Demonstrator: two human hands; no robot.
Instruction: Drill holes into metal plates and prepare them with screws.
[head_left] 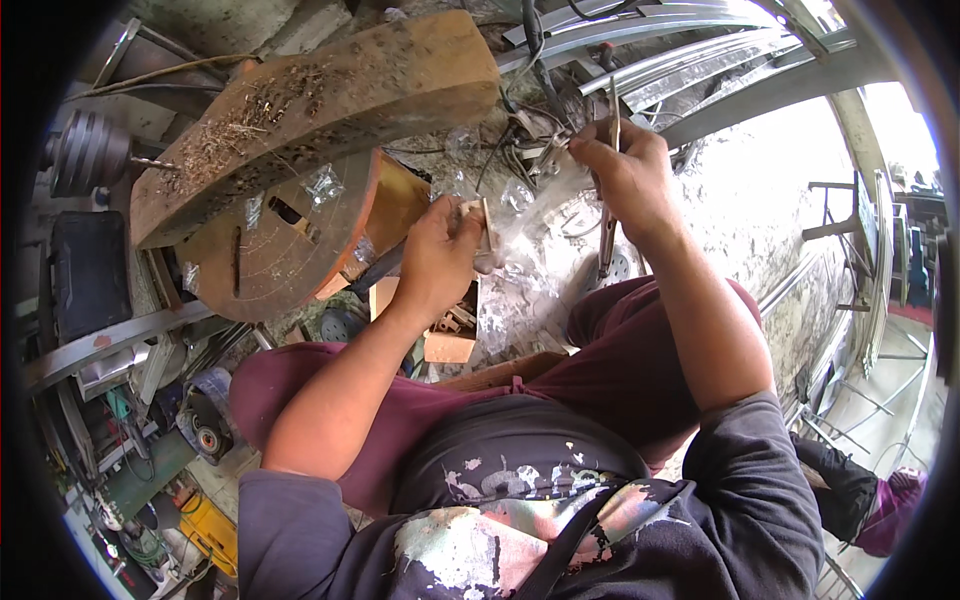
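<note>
The person's two hands at work over a littered floor, seated view from the head. The left hand (437, 255) has its grip clamped on a small tan piece (487, 228), pinched between thumb and fingers, near an open cardboard box (449, 348) that holds small brown pieces (459, 317). The right hand (636, 182), well apart from the left, has its grip closed round a long, thin metal tool (607, 242), which projects beyond both sides of the fist; its exact kind cannot be told. Clear plastic (528, 272) lies between and below the hands. At upper left, a thick wooden block (400, 85), strewn with shavings, rests on a round plate (290, 255); a drill chuck (92, 153) with its bit stands at the block's left end. Metal bars (690, 68) lie at the upper right.
</note>
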